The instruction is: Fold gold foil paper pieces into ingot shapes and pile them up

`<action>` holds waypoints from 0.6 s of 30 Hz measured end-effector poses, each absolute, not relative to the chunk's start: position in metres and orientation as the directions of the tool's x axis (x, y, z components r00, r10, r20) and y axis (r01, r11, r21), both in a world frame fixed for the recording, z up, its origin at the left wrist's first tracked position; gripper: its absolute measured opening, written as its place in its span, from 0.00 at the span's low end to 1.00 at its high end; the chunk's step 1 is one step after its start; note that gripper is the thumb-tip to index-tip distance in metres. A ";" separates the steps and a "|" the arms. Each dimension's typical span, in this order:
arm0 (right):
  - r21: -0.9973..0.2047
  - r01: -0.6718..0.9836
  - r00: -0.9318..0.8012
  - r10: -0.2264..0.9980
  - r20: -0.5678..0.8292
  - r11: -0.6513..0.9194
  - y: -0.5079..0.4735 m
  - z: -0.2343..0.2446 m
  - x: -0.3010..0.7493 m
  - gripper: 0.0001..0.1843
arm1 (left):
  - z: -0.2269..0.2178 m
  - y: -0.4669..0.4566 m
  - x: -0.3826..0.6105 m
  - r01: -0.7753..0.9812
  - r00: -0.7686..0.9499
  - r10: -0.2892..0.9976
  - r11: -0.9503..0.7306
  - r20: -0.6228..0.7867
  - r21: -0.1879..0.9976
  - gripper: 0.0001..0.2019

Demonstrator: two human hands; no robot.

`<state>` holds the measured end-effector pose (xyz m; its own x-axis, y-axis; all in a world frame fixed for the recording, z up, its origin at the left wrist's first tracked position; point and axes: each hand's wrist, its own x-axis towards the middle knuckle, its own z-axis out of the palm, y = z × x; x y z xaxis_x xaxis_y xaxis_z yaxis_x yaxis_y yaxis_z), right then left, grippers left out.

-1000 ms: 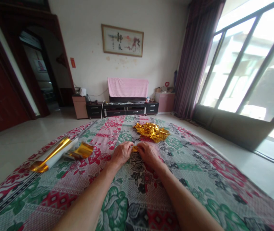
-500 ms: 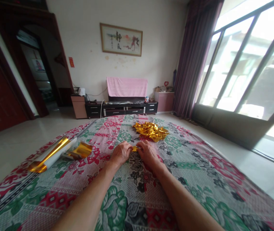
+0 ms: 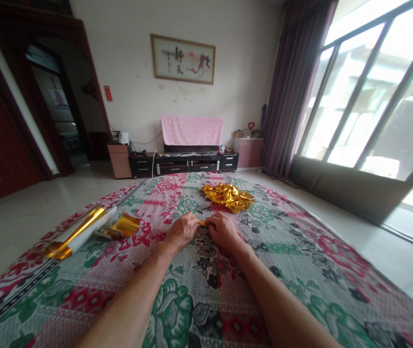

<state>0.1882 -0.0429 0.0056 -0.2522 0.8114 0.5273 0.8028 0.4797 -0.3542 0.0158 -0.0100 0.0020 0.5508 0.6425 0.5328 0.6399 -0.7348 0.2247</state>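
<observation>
Head view: gold foil (image 3: 202, 223) in both hands (image 3: 184, 229)

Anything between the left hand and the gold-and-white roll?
Yes, in the head view: a curled gold foil piece, close beside the gold-and-white roll. From there to the left hand runs patterned cloth.

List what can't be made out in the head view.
All in the head view:
Gold strip: its ends, covered by the left hand and right hand.
Gold heap: its underside, hidden by its upper folds.
Framed picture: smallest writing, too small and blurred.
Patterned cloth: near edge, cut off by the frame.
</observation>
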 end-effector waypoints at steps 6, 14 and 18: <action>-0.423 0.732 -0.217 0.770 0.600 0.535 -0.043 0.005 0.189 0.11 | 0.003 -0.012 0.016 0.630 0.503 0.634 -0.734 0.588 0.252 0.12; -0.576 0.620 -0.159 0.804 0.573 0.533 -0.045 0.007 0.190 0.13 | 0.003 -0.013 0.017 0.626 0.488 0.623 -0.738 0.612 0.252 0.11; -0.581 0.628 -0.144 0.810 0.568 0.518 -0.044 0.005 0.190 0.14 | 0.004 -0.014 0.017 0.622 0.498 0.624 -0.741 0.602 0.253 0.11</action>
